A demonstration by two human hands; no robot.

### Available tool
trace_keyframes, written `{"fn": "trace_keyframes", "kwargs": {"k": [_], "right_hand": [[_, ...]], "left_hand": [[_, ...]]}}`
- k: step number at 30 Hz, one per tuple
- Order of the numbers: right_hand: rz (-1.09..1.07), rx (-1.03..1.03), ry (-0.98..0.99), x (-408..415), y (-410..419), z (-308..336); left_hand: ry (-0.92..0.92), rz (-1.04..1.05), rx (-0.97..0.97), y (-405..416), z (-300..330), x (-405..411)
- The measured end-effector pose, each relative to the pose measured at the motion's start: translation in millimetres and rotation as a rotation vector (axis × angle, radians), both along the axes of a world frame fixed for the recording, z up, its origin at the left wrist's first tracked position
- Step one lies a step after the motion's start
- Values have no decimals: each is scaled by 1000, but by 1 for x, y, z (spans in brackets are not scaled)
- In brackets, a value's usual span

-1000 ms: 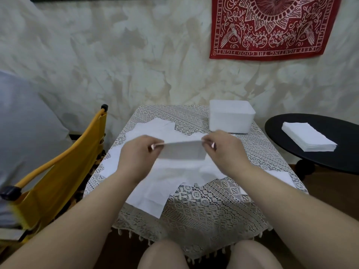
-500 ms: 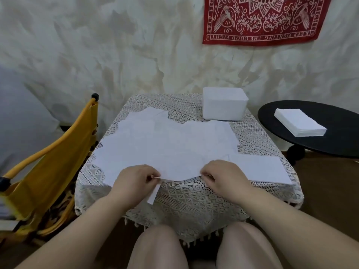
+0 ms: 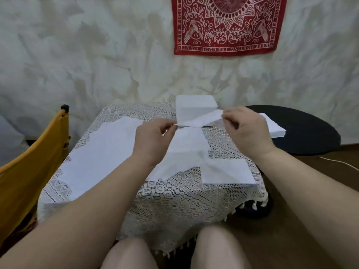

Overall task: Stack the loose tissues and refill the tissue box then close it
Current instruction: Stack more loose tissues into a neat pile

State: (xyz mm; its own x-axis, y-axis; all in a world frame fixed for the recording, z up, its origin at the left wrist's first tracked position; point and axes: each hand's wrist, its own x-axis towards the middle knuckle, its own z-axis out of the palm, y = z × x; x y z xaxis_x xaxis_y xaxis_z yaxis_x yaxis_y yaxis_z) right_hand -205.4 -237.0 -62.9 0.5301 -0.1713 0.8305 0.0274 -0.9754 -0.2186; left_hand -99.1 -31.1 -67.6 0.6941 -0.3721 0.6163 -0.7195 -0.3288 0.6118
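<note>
Both hands hold one white tissue [image 3: 202,120] in the air above the table. My left hand [image 3: 153,136] pinches its left end and my right hand [image 3: 246,127] pinches its right end, which sits higher. Several loose white tissues [image 3: 108,152] lie spread flat over the lace tablecloth [image 3: 174,199] below. The white tissue box [image 3: 194,106] stands at the table's far edge, partly hidden behind the held tissue. A neat stack of tissues [image 3: 275,129] rests on the round black side table [image 3: 310,133] to the right, partly hidden by my right hand.
A yellow folding chair [image 3: 25,171] stands close against the table's left side. A red patterned cloth [image 3: 227,24] hangs on the wall behind. My knees [image 3: 174,251] are under the near edge. A white cable [image 3: 342,163] lies on the wooden floor at right.
Half a second ago both hands pinched a tissue at the table's near edge. Now they hold it raised farther back, in front of the box, with the right end higher.
</note>
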Motion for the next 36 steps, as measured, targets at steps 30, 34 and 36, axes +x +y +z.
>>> {"fn": "trace_keyframes", "kwargs": {"k": [30,34,36], "right_hand": [[-140,173,400,-100,-40,-123],[-141,250,455,-101,-39,-117],[-135,267,461,-100,-38,-115]], "left_hand": [[15,-115,455,-31,-111,-44],[14,-141,425,-31,-111,-44],[12,-153,413,-31,-111,-44]]}}
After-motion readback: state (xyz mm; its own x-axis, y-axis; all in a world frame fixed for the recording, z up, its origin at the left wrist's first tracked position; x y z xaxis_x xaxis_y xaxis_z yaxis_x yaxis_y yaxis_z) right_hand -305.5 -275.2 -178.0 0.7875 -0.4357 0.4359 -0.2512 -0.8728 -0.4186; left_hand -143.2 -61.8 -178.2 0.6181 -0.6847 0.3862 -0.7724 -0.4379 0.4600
